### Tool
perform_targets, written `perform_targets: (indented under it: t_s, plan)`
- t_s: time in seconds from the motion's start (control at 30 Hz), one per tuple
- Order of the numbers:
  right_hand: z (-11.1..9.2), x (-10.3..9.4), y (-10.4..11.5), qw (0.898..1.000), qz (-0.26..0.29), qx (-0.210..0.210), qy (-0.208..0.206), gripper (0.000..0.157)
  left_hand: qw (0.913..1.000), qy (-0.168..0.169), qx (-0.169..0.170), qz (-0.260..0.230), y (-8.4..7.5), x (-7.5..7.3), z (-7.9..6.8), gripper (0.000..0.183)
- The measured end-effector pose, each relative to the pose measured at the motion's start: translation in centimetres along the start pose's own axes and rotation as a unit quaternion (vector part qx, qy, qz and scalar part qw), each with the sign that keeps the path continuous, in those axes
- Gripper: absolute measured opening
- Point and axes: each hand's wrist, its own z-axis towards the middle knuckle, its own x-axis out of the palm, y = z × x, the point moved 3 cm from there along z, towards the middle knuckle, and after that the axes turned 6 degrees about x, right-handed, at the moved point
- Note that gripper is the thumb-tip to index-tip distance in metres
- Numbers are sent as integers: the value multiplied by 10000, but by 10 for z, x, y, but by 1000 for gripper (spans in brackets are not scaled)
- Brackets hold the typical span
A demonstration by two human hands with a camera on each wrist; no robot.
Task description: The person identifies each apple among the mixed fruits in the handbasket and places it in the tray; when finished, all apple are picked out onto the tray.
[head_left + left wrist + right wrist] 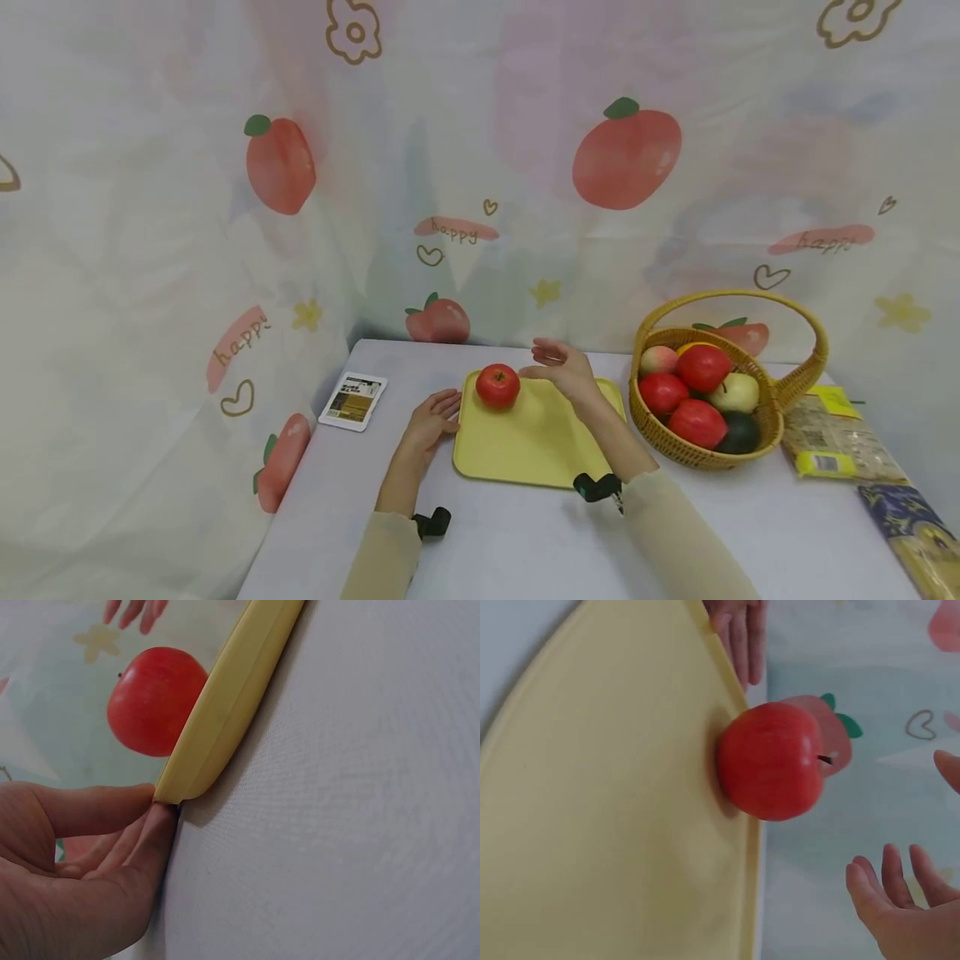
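Observation:
A red apple [498,387] rests near the far left corner of a yellow tray [525,450]. At the tray's left rim, my left hand [432,425] pinches the edge; the left wrist view shows the thumb [97,810] on the rim with the fingers on its outer side. My right hand [567,374] is raised over the tray's far side, to the right of the apple. Its fingers are spread and loosely bent with nothing between them, and the right wrist view shows them apart from the apple [771,761].
A wicker basket [682,450] of fruit, with a tall handle, stands right of the tray. Beyond it lie a clear food packet [840,437] and a blue-and-gold packet [918,533]. A white card-like pack [353,402] lies at left. Printed curtains [525,275] stand behind the table.

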Motion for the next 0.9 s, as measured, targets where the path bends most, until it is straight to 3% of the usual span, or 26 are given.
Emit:
perform_targets:
  t_s: [0.47,0.73,0.9]
  plan:
    - [-36,-34,37,9987,85,-490,146,65,9999,55,128,-83,1,0,-3,76]
    - [-50,-64,45,9981,315,-521,-31,65,9998,104,113,-90,2,1,0,75]
    - [-59,-81,44,9981,181,-569,-139,65,9999,89,113,-79,1,0,-1,76]
